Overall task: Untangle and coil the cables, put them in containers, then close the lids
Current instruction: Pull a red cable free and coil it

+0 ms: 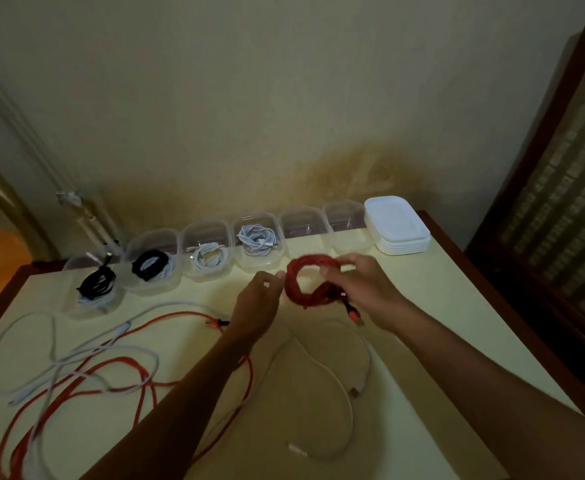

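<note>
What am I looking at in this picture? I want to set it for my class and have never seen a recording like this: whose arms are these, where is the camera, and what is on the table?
There is no machine here. A person wears a camera on the head, so the single view looks forward and down over their own arms.

The right hand grips a coiled red cable; the left hand touches the coil's edge with its fingertips.

On the pale yellow table stands a row of clear containers along the wall. Four hold coiled black or white cables; two containers on the right look empty. Beside them is a stack of white lids. Nearer the person, loose white cables and a loose red cable lie tangled.
</note>
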Demonstrator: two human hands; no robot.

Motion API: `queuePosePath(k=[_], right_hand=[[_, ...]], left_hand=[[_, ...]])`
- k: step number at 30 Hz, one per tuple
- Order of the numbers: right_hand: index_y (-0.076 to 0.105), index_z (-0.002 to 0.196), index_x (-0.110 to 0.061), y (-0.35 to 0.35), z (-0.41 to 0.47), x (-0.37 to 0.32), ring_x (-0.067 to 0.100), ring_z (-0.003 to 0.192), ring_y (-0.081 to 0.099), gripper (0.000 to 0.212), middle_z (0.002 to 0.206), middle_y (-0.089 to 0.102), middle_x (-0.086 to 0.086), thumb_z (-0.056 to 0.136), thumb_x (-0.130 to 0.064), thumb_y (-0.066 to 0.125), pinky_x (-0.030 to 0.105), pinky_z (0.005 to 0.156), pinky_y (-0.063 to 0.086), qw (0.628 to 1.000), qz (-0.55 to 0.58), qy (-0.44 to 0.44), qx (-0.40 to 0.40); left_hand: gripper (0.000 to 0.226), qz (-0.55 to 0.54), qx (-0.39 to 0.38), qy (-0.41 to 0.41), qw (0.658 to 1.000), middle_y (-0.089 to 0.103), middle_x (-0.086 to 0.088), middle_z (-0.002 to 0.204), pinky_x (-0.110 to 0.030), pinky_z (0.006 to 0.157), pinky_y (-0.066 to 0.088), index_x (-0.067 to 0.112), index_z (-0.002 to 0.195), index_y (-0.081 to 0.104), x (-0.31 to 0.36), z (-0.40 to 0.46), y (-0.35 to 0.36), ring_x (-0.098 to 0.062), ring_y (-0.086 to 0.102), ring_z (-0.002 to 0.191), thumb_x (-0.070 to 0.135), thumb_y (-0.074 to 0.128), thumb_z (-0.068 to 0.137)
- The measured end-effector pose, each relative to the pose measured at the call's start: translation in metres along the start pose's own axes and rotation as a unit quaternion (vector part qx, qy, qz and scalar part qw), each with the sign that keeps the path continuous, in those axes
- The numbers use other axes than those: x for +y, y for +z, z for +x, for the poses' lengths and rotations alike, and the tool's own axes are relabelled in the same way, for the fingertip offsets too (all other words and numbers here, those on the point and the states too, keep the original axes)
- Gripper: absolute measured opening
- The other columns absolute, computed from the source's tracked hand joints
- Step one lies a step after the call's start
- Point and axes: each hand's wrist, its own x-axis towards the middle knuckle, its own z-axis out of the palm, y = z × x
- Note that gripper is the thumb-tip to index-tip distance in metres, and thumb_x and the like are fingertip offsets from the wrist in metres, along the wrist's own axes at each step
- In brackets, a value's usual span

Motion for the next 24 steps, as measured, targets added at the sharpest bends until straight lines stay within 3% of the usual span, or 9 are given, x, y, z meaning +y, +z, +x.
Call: queuePosePath(k=[2,4,7,10,15,17,20,24], right_hand=[[0.061,0.099,-0.018,0.001,0.038,-0.004,0.021,0.091,0.070,0.030,0.097,0.071,0.005,0.080,-0.038,0.073,0.043,0.086,0.057,0.998,0.004,0.012,0.055],[0.063,0.092,-0.012,0.001,0.075,-0.014,0.016,0.083,0.066,0.022,0.090,0.069,0.004,0.085,-0.030,0.073,0.030,0.073,0.053,0.994,-0.039,-0.011,0.098],[0.072,0.094,-0.005,0.004,0.125,-0.032,0.023,0.078,0.067,0.020,0.087,0.072,0.010,0.085,-0.024,0.073,0.033,0.067,0.054,0.980,-0.147,-0.041,0.129],[0.069,0.093,-0.005,0.016,0.168,-0.038,0.029,0.085,0.068,0.023,0.088,0.067,0.010,0.083,-0.025,0.075,0.033,0.063,0.048,0.969,-0.200,0.003,0.148],[0.068,0.105,-0.006,0.048,0.205,-0.020,0.024,0.073,0.065,0.033,0.086,0.066,0.008,0.078,-0.024,0.068,0.034,0.060,0.055,0.973,-0.160,0.093,0.136],[0.070,0.104,-0.007,0.052,0.205,-0.017,0.027,0.081,0.069,0.029,0.093,0.070,0.009,0.080,-0.022,0.073,0.040,0.070,0.060,0.963,-0.207,0.080,0.153],[0.068,0.104,-0.008,0.050,0.198,-0.016,0.033,0.081,0.070,0.031,0.093,0.071,0.012,0.083,-0.029,0.076,0.045,0.072,0.061,0.945,-0.286,0.042,0.151],[0.066,0.111,-0.007,0.043,0.195,-0.013,0.033,0.085,0.070,0.028,0.099,0.072,0.014,0.093,-0.028,0.065,0.037,0.069,0.057,0.906,-0.407,0.006,0.114]], left_hand=[[0.040,0.184,0.006,0.044,0.982,0.063,-0.012,0.112,-0.032,0.079,0.043,0.012,0.114,0.058,-0.027,0.022,0.000,-0.025,0.058,0.100,0.046,0.045,0.099],[0.042,0.313,-0.016,0.065,0.947,0.056,-0.007,0.123,-0.037,0.093,0.040,0.018,0.121,0.057,-0.050,0.032,0.005,-0.025,0.050,0.115,0.050,0.045,0.097],[0.047,0.397,0.021,0.147,0.906,0.052,-0.007,0.122,-0.043,0.096,0.040,0.022,0.119,0.057,-0.075,0.028,0.018,-0.028,0.050,0.116,0.056,0.037,0.093],[0.049,0.385,0.064,0.178,0.903,0.054,-0.006,0.114,-0.044,0.089,0.045,0.022,0.112,0.059,-0.084,0.029,0.020,-0.028,0.054,0.107,0.058,0.035,0.089],[0.047,0.369,0.082,0.191,0.906,0.055,-0.006,0.112,-0.043,0.090,0.044,0.020,0.111,0.060,-0.085,0.028,0.021,-0.028,0.054,0.106,0.056,0.038,0.090],[0.049,0.358,0.078,0.184,0.912,0.055,-0.007,0.112,-0.044,0.091,0.044,0.020,0.111,0.061,-0.085,0.028,0.021,-0.028,0.054,0.106,0.057,0.037,0.089],[0.052,0.352,0.074,0.176,0.916,0.056,-0.007,0.113,-0.044,0.093,0.043,0.020,0.112,0.062,-0.085,0.029,0.020,-0.027,0.054,0.108,0.058,0.035,0.089],[0.051,0.343,0.076,0.176,0.920,0.056,-0.007,0.112,-0.043,0.092,0.043,0.019,0.111,0.063,-0.085,0.028,0.019,-0.028,0.054,0.107,0.057,0.037,0.089]])
